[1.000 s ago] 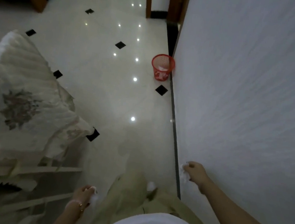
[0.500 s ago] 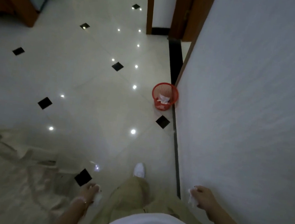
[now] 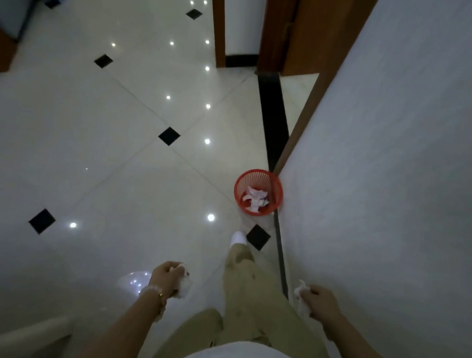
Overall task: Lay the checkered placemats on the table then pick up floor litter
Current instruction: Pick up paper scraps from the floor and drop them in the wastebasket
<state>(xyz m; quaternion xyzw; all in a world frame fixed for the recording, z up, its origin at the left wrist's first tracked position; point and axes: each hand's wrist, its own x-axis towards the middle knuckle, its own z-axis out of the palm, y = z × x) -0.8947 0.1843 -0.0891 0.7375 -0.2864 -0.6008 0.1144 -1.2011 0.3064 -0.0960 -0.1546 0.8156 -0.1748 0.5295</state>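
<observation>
Left hand [image 3: 166, 274]: my fingers [image 3: 172, 266] were curled round a crumpled white wad [image 3: 184, 286], gripping it beside my leg.
Right hand [image 3: 320, 303]: my fingers pinched a second white scrap [image 3: 301, 292], which stuck out ahead of them, close to the wall [image 3: 403, 198].
Red basket [image 3: 258, 193]: on the floor [image 3: 111, 179] well ahead of both sets of fingers, nearer the right ones, just beside the wall; white paper [image 3: 254, 198] inside.
</observation>
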